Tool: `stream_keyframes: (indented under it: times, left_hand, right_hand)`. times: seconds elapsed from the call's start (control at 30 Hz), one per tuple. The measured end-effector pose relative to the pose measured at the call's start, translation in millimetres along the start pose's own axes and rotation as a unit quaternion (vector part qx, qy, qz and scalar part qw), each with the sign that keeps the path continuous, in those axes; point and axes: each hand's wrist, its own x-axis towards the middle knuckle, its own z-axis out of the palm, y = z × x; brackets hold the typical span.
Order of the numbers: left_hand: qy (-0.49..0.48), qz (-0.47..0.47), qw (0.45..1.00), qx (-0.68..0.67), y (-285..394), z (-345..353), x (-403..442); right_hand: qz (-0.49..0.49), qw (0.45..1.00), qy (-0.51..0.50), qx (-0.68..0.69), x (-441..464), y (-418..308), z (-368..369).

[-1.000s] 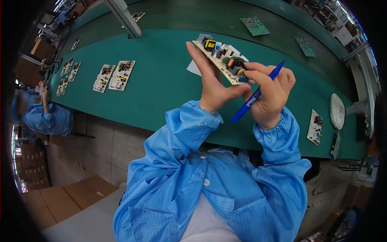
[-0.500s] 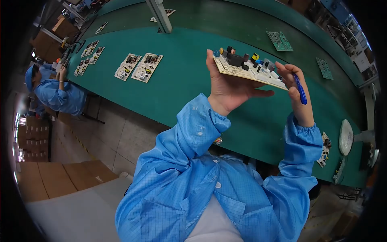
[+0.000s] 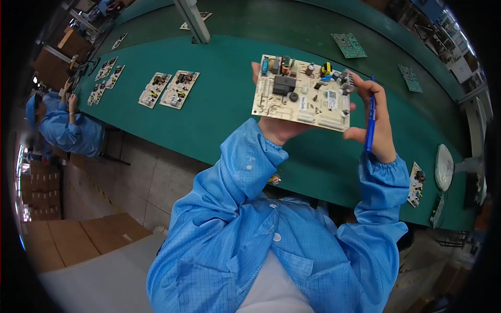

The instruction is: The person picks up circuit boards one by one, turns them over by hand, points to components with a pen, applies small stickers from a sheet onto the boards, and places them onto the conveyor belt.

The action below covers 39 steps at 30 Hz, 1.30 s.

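Note:
A cream circuit board [image 3: 313,99] with its component side toward the camera is held up over the green table. My left hand [image 3: 279,128] supports it from behind and below at the left; most of its fingers are hidden by the board. At the board's right edge, my right hand [image 3: 378,115] grips it between thumb and fingers. A blue pen [image 3: 371,122] is also tucked in my right hand, standing nearly upright beside the board.
Two populated boards [image 3: 179,89] lie left on the green table [image 3: 224,68], with more farther left near a seated person [image 3: 62,125]. Green boards [image 3: 348,46] lie at the back. Another board [image 3: 416,185] and a wrapped bundle [image 3: 444,168] are right. A post [image 3: 193,21] rises behind.
The board has turned from a steep slant to face the camera. My right hand has moved to its right edge, and the pen now stands more upright.

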Motion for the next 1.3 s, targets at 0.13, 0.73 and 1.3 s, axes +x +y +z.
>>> stream_keyframes:
  times: [0.13,0.73,1.3]
  left_hand:
    - [-0.031,-0.001,0.999,0.014,2,-5,-4]
    - [-0.046,0.016,0.994,0.095,-2,-11,-10]
    - [-0.097,0.012,0.982,-0.159,-12,-2,-16]
  right_hand:
    - [-0.088,0.996,0.008,-0.028,-1,-8,2]
    - [-0.212,0.914,0.042,-0.344,-18,-36,10]
    - [-0.222,0.892,0.094,-0.382,-4,-41,17]
